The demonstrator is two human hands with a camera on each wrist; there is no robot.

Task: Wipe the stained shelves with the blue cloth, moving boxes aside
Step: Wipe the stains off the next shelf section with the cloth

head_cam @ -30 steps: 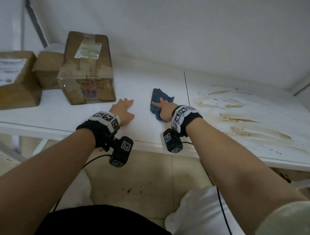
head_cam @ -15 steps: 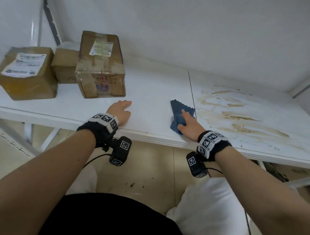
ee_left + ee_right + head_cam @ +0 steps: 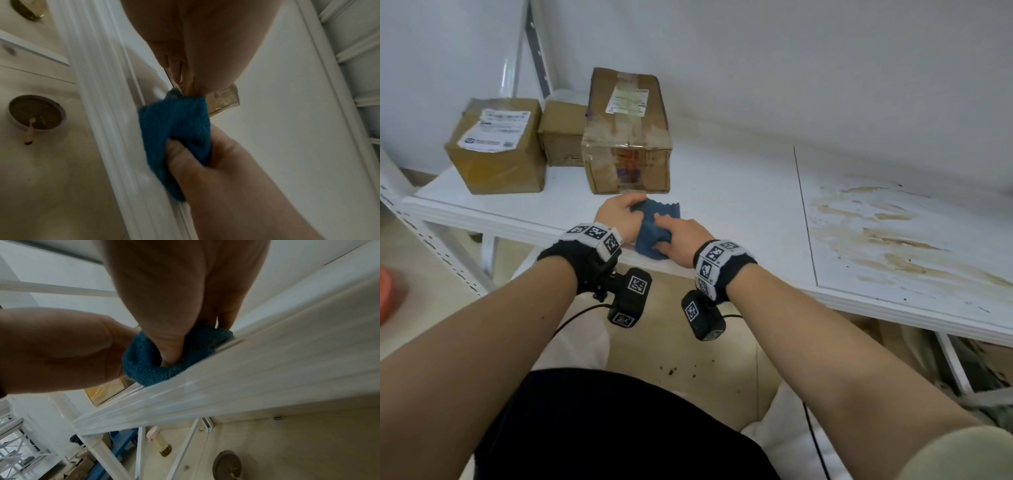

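The blue cloth (image 3: 654, 226) lies bunched at the front edge of the white shelf (image 3: 739, 192), just in front of the tall taped box (image 3: 626, 137), and both hands are on it. The left hand (image 3: 618, 214) grips the cloth's left side with its fingers (image 3: 635, 198) curled over the fabric. The right hand (image 3: 681, 236) holds the cloth's near right part; in the right wrist view its thumb is pressed into a fold of the cloth (image 3: 144, 356), so those fingers are clamped on it too. In the left wrist view the cloth (image 3: 176, 123) hangs slightly over the shelf's front lip.

The tall taped box carries a pale shipping label (image 3: 627, 100) on top; its print is too small to read. Left of that box stands a small plain box (image 3: 561, 133), touching it, and further left a cube-shaped box (image 3: 498, 145) with a white label (image 3: 496, 132) bearing lines of print and small square codes, none legible.

Well to the right of the tall box, past a seam in the shelf, brown stains (image 3: 887, 240) streak the surface. Both wrists wear black bands with square black-and-white marker tags.
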